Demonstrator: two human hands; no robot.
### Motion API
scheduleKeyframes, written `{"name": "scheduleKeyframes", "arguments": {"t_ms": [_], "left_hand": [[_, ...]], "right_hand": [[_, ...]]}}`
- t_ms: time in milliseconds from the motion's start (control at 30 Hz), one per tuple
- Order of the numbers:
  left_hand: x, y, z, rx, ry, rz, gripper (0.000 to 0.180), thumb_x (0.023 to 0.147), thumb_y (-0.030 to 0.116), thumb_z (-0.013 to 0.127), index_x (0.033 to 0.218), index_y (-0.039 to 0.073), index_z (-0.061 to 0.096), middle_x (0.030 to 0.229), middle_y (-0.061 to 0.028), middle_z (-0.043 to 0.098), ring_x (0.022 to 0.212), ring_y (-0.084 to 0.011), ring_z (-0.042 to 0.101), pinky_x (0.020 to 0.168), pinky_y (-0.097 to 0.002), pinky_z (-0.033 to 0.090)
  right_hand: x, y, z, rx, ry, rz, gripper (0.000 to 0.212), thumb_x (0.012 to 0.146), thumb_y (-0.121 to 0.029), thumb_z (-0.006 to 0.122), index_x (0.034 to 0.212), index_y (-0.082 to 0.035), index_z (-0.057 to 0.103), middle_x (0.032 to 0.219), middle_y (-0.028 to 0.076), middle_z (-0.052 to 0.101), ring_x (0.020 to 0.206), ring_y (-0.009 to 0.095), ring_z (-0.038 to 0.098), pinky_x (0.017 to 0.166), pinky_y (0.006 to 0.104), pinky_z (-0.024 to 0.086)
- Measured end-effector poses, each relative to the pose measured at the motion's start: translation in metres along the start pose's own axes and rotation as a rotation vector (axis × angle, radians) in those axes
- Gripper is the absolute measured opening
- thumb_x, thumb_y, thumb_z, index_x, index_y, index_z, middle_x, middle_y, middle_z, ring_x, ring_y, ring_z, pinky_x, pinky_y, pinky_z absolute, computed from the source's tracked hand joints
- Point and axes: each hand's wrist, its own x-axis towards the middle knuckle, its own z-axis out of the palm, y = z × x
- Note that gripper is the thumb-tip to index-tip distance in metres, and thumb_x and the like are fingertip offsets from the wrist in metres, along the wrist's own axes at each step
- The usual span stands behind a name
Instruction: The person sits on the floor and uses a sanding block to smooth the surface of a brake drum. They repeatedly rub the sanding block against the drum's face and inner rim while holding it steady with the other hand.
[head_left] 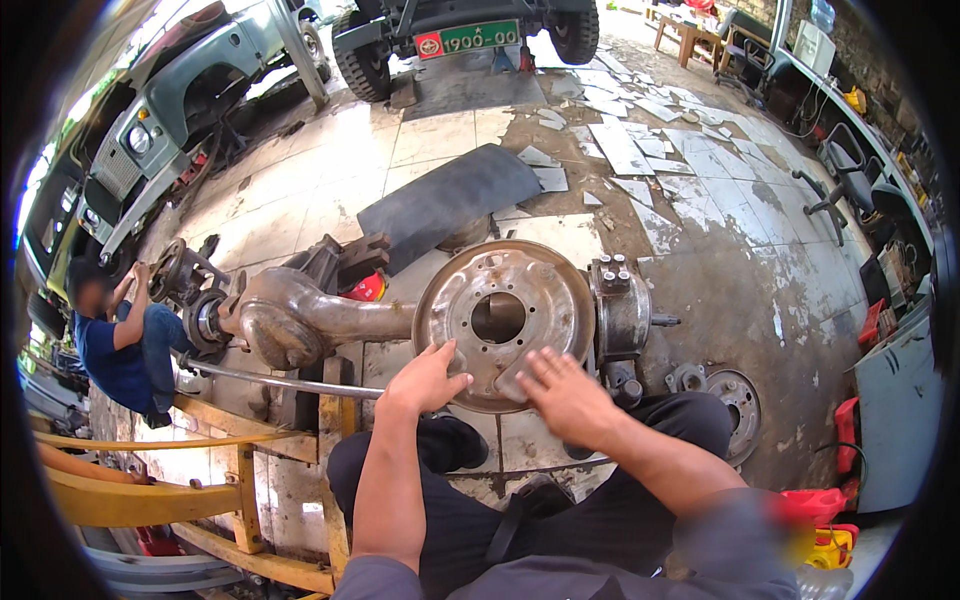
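Observation:
A round, worn metal brake backing plate point(555, 290) with a large centre hole and smaller holes around it stands in front of me, at the end of an axle housing point(350, 318). My left hand point(428, 380) rests at its lower left edge, fingers stretched out. Across the lower right part of the plate lies my right hand point(570, 398), its fingers extended and slightly blurred. Neither hand visibly grips anything; what lies under the right palm is hidden. Just right of the plate is a greasy hub assembly point(622, 305) with several shiny bolt ends and a protruding shaft.
Another person point(125, 335) crouches at the axle's far left end. A yellow metal frame point(150, 500) and a long rod point(290, 382) are at my left. A second round plate point(735, 415) lies by my right knee. Beyond are a dark curved panel point(450, 205) and broken tiles point(620, 150).

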Motion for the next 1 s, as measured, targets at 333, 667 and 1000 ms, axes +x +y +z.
{"name": "scheduleKeyframes", "arguments": {"t_ms": [333, 667, 1000], "left_hand": [[-0.003, 0.003, -0.002, 0.01, 0.004, -0.019, 0.078, 0.095, 0.04, 0.068, 0.152, -0.004, 0.038, 0.154, -0.0246, 0.043, 0.142, -0.0367, 0.043, 0.118, -0.0398, 0.036], [-0.002, -0.001, -0.002, -0.012, -0.016, -0.037, 0.079, 0.094, 0.042, 0.066, 0.156, 0.003, 0.035, 0.157, -0.027, 0.037, 0.143, -0.0379, 0.042, 0.118, -0.0409, 0.036], [-0.005, 0.002, -0.002, -0.029, -0.019, -0.043, 0.081, 0.094, 0.044, 0.065, 0.156, 0.001, 0.034, 0.158, -0.0245, 0.037, 0.143, -0.0371, 0.043, 0.118, -0.0406, 0.036]], "right_hand": [[0.001, 0.001, -0.003, 0.024, -0.005, 0.008, 0.053, 0.096, -0.011, 0.046, 0.149, -0.004, 0.047, 0.161, 0.02, 0.035, 0.152, 0.037, 0.028, 0.124, 0.0501, 0.023], [0.004, 0.007, -0.005, 0.001, 0.016, 0.045, 0.053, 0.098, -0.015, 0.045, 0.149, -0.001, 0.047, 0.16, 0.017, 0.04, 0.15, 0.034, 0.033, 0.124, 0.0488, 0.024], [0.001, 0.005, -0.001, -0.036, 0.048, -0.005, 0.049, 0.1, -0.021, 0.052, 0.146, -0.005, 0.051, 0.157, 0.017, 0.043, 0.149, 0.034, 0.036, 0.122, 0.0512, 0.027]]}}
